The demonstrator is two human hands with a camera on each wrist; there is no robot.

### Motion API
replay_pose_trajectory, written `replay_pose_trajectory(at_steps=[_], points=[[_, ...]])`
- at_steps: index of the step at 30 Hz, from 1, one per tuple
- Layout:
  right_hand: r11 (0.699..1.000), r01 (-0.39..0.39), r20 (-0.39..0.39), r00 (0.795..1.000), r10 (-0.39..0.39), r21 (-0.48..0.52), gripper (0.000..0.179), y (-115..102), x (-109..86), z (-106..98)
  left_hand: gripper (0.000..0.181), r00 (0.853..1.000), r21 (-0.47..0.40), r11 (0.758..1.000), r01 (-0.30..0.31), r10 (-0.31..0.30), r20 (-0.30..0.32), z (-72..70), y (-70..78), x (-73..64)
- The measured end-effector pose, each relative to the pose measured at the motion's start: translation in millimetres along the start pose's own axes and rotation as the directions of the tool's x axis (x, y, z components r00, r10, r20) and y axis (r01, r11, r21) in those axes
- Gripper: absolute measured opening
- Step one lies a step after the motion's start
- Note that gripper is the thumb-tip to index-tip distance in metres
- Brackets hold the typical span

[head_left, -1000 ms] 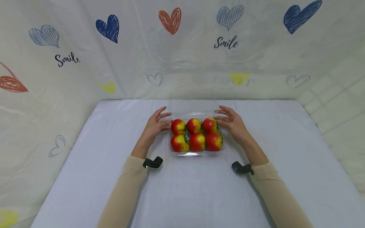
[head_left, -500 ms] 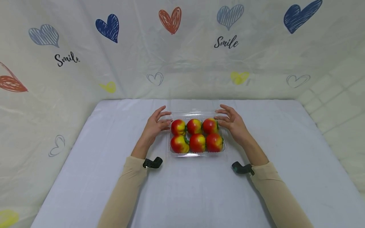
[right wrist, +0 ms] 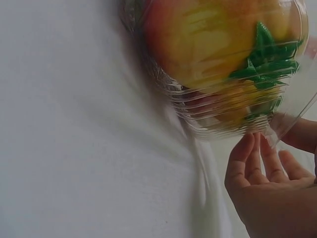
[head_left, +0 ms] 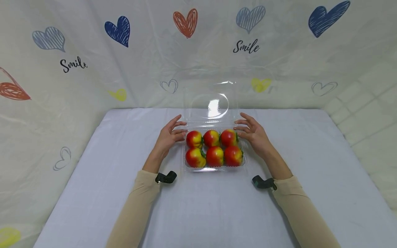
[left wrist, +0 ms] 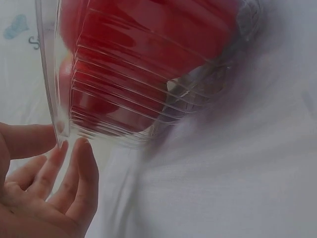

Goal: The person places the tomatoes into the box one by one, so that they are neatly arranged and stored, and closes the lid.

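In the head view, a clear plastic clamshell container [head_left: 214, 169] on the table holds several round red-and-yellow fruits [head_left: 214, 156] with green leaves. Its see-through lid [head_left: 198, 103] stands raised at the back, with a bright glare on it. My left hand [head_left: 167, 137] is at the container's left back corner. In the left wrist view, its thumb [left wrist: 32, 140] and fingers pinch the rim. Opposite, my right hand [head_left: 255, 136] pinches the rim at the right back corner. From the right wrist view, its thumb is partly hidden behind the clear plastic and the fingertips lie below the ribbed wall.
A white cloth covers the table [head_left: 204, 210]. Behind it hangs a pale sheet [head_left: 211, 58] printed with hearts and "Smile". Dark wrist devices sit on the left wrist [head_left: 166, 177] and right wrist [head_left: 263, 183].
The lid's outline and a strong glare now show above the container's back edge, where it was barely visible before; its angle has changed. Both hands stay almost in place.
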State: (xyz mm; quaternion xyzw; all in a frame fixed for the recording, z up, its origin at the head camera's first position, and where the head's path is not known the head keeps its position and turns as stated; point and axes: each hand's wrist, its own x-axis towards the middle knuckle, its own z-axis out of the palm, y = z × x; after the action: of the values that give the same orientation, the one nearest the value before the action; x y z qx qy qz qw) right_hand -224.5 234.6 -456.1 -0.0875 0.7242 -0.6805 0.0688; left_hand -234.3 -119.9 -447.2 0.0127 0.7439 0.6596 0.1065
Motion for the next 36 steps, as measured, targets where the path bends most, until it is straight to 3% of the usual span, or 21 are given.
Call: replay_pose_trajectory(at_steps=[17, 27, 36], points=[[0.993, 0.053, -0.042, 0.998, -0.049, 0.108, 0.066, 1.8, 3.5, 0.5, 0.078, 0.998, 0.001, 0.998, -0.068, 0.068, 0.015, -1.4, 7.7, 9.4], [0.986, 0.095, -0.075, 0.993, -0.086, 0.137, 0.064, 3.2, 5.0, 0.4, 0.071, 0.993, 0.015, 0.994, -0.11, 0.111, -0.033, 0.2, 28.1, 13.0], [0.986, 0.117, -0.094, 0.99, -0.106, 0.121, 0.061, 1.1, 4.6, 0.7, 0.074, 0.986, 0.019, 0.986, -0.164, 0.164, -0.026, -0.9, 44.1, 17.4]])
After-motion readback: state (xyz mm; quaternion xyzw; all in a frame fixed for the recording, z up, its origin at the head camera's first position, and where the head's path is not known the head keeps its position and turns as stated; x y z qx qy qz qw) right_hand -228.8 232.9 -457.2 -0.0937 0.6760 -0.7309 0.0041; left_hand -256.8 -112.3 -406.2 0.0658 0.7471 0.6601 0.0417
